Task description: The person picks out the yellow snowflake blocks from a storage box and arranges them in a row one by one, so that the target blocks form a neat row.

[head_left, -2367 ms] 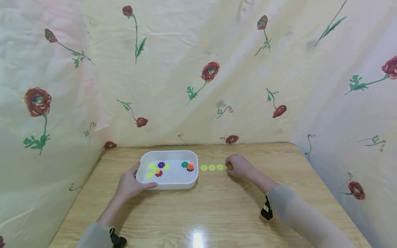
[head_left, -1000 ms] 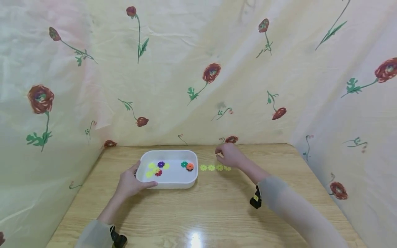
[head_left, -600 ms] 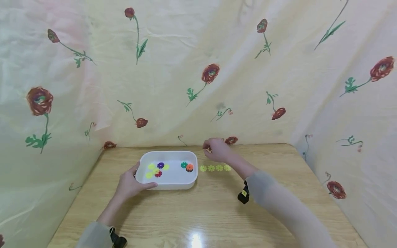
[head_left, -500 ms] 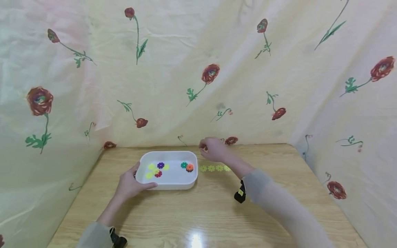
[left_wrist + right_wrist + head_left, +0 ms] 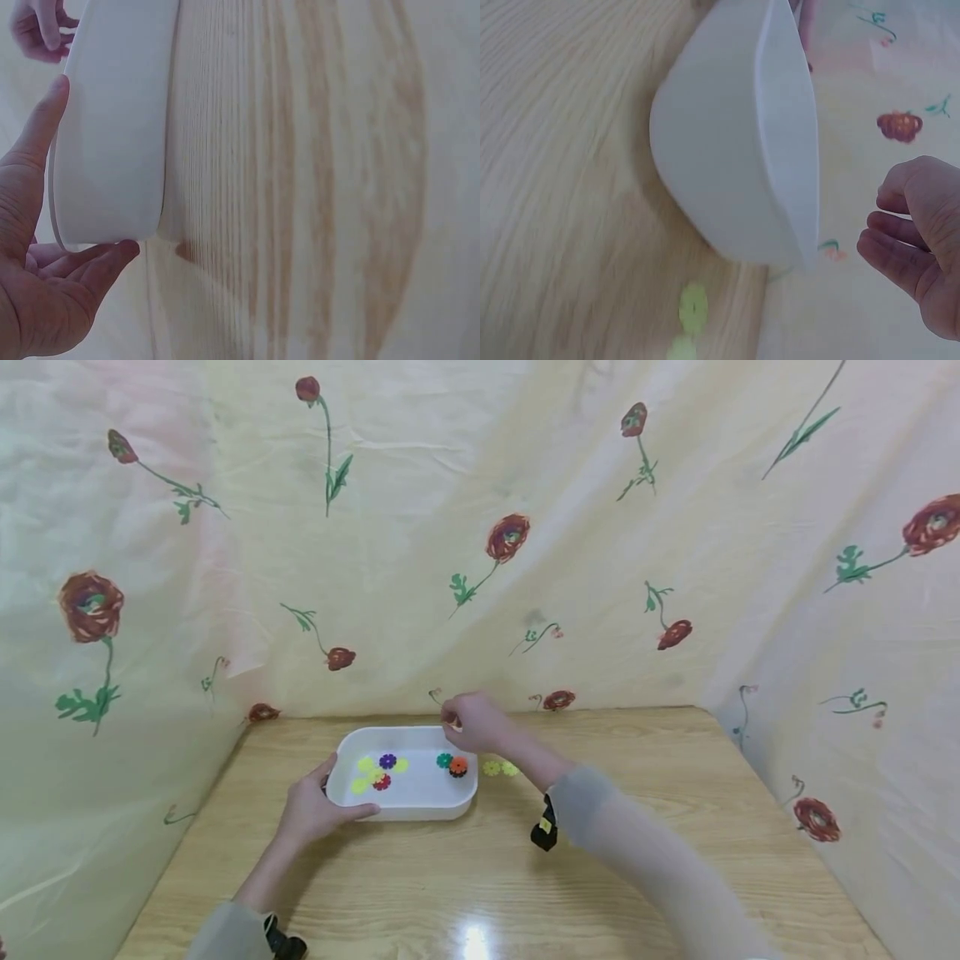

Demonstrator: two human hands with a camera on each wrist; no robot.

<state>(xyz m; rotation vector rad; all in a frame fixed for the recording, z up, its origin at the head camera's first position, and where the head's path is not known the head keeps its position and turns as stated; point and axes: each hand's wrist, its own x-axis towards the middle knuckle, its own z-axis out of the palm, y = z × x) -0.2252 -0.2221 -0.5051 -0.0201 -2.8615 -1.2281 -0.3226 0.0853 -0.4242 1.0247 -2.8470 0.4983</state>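
Observation:
My left hand [image 5: 311, 803] grips the left end of a white plastic tray [image 5: 420, 814], thumb along its front side and fingers round the end. Inside lie several yellow flower-shaped discs [image 5: 361, 786], plus a purple disc [image 5: 387, 762], a red disc [image 5: 382, 782], a green disc [image 5: 444, 761] and an orange disc [image 5: 458, 765] over a dark one. Above the tray's back right corner hovers my right hand [image 5: 477, 724]; in the right wrist view its fingers [image 5: 896, 259] are loosely bent with nothing visible in them. Two yellow discs [image 5: 492, 768] show on the table right of the tray.
The wooden table [image 5: 420, 877] reaches back to a cloth curtain [image 5: 405, 568] printed with red flowers, which also hangs at both sides. My right forearm [image 5: 536, 762] covers part of the table right of the tray. A black wrist camera [image 5: 544, 831] sits below the right sleeve.
My right hand set a yellow disc at the right end of the row, let go, then moved left over the row to the tray. The left hand stays on the tray.

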